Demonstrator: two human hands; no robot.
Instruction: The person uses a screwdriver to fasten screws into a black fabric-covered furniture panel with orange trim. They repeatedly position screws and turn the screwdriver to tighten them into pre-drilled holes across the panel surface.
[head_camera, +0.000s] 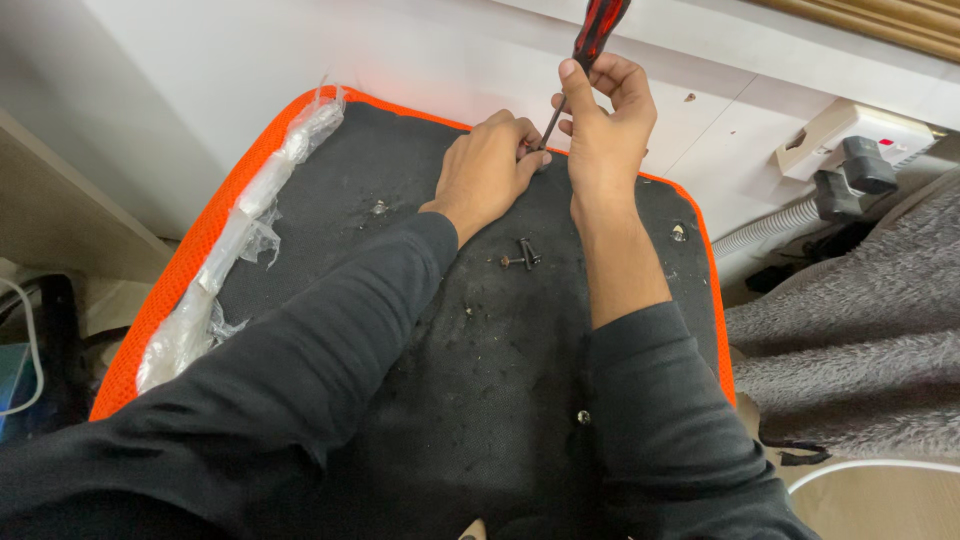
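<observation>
Black panel (420, 330) partly unfastened: loose screws (522, 255) lie mid-panel; right hand (605, 130) clamps the screwdriver (590, 45), left hand (490, 165) pinches its tip.

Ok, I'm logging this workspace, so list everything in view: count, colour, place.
seat panel: one, black with orange mesh edge, centre
plastic wrap: one, clear, along the panel's left edge
loose bolts: about two, dark, mid-panel
screwdriver: one, red-and-black handle, upright at the panel's far edge
wall socket with plugs: one, white, plugs grey, right
fleece blanket: one, grey, right
left hand: at the screwdriver's tip
right hand: gripping the screwdriver
</observation>
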